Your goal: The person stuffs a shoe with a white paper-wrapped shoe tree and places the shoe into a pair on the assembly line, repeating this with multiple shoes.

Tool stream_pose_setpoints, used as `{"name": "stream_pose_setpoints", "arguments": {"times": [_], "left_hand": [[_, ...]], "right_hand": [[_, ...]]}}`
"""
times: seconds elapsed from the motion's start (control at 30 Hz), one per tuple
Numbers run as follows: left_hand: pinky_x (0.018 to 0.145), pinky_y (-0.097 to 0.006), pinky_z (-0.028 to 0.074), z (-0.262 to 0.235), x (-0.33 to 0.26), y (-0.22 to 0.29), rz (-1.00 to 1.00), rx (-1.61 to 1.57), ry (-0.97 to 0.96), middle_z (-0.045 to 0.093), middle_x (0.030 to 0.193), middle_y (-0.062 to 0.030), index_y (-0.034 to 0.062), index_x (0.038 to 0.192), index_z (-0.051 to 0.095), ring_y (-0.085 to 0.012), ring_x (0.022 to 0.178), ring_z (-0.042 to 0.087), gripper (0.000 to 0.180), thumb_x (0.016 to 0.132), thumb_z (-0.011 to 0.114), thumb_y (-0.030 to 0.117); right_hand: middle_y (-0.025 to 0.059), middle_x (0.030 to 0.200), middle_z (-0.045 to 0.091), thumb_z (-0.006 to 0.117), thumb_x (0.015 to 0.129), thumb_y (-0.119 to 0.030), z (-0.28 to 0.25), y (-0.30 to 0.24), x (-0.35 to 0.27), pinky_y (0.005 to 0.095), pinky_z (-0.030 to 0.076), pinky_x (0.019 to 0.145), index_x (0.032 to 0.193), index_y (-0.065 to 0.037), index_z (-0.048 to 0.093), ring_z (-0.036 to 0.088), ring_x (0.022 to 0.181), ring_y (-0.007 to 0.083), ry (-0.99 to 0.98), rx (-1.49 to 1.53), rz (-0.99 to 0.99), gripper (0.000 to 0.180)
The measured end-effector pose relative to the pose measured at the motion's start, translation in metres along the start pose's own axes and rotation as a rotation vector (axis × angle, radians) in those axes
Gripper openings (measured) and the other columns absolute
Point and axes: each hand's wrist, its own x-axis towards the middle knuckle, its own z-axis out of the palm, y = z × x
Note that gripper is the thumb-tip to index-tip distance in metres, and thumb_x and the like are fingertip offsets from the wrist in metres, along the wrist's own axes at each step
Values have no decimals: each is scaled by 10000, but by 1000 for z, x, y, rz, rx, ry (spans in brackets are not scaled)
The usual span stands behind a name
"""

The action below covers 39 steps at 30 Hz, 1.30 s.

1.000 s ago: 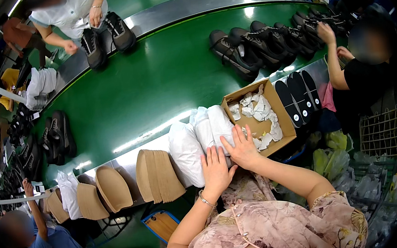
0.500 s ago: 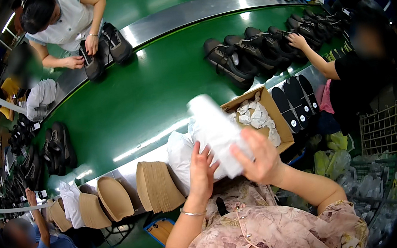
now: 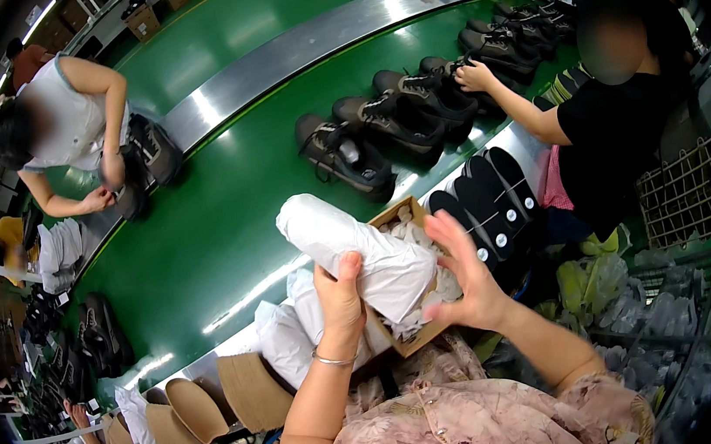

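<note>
Bundle point(image 3: 370, 257) slants in your left hand point(image 3: 341, 301), thumb pressed on it, fingers hidden beneath, partly over the box point(image 3: 421, 338); your right hand point(image 3: 475, 292) is spread wide just beside its near end, gripping nothing.

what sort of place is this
Probably a shoe factory's assembly or packing line: a row of dark shoes stands on a long green belt-like surface, with black insoles beside it.
</note>
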Motion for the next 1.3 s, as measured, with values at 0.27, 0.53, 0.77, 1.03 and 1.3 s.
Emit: {"name": "stream_pose_setpoints", "arguments": {"times": [0.27,0.53,0.77,1.03,1.3], "left_hand": [[903,-283,402,105,89,-92,-33,225,-110,542,1117,-102,-45,1193,431,-172,1003,519,573,798,708,264],[1046,-401,279,134,267,-126,447,1211,18,349,1333,-299,-109,1329,231,-406,1256,331,779,776,659,233],[779,-393,470,126,322,-135,319,1331,-93,638,916,-205,35,1001,620,-355,890,609,238,812,606,180],[756,-358,478,98,326,-122,338,1190,-168,641,902,-184,27,969,628,-335,866,619,187,809,610,121],[681,-411,471,100,329,-123,391,1189,-189,625,827,-184,43,919,615,-375,803,595,155,828,581,164]], "right_hand": [[103,993,549,741,716,-91,-94,80,56,291,462,791,1114,4,410,542,890,150,433,250,271,527],[237,967,545,680,690,-120,-194,118,166,414,470,752,1071,-5,437,566,866,403,126,-702,-10,467],[177,866,497,621,668,-55,-150,202,240,434,443,665,959,-11,454,538,781,336,-95,-1140,-256,338],[166,839,549,643,679,-151,-113,233,268,432,443,667,1005,41,462,549,761,308,-106,-1381,-318,419],[259,900,502,639,709,-99,-113,251,284,416,518,646,1048,91,374,595,720,379,-282,-1138,-90,471]]}}
